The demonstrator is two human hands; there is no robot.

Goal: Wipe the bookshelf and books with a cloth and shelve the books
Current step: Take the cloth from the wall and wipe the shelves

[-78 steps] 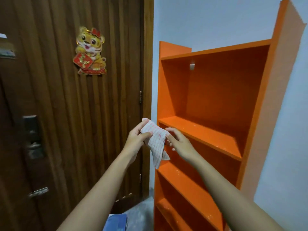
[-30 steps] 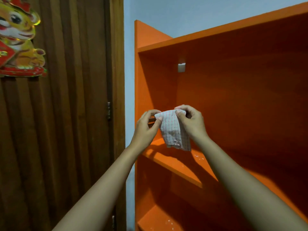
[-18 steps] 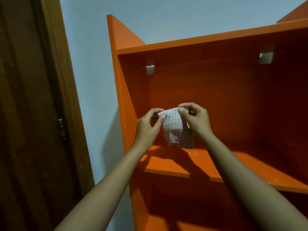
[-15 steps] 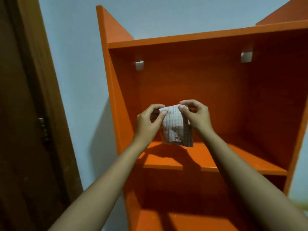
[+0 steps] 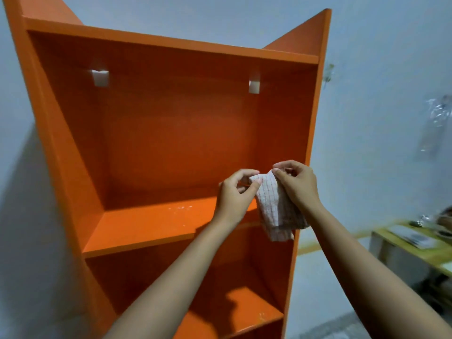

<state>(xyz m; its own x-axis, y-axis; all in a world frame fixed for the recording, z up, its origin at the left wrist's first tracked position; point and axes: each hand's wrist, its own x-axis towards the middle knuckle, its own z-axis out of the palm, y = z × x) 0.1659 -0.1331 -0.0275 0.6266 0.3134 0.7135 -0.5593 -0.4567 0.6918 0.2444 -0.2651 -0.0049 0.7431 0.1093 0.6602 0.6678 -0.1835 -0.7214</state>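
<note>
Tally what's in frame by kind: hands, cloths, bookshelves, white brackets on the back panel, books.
Bare hands: 2, left hand and right hand
White checked cloth, held by both hands: 1
Orange wooden bookshelf: 1
Small white brackets on the back panel: 2
Books: 0 visible
Total: 6

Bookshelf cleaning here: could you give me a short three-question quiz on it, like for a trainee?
1. True or false: books stand on the shelf of the bookshelf.
2. What holds the cloth? A) left hand only B) both hands, right hand included C) neither
3. Fill in: the two small white brackets sit on the bookshelf's ____ panel.

Key: 1 false; 2 B; 3 back.
</note>
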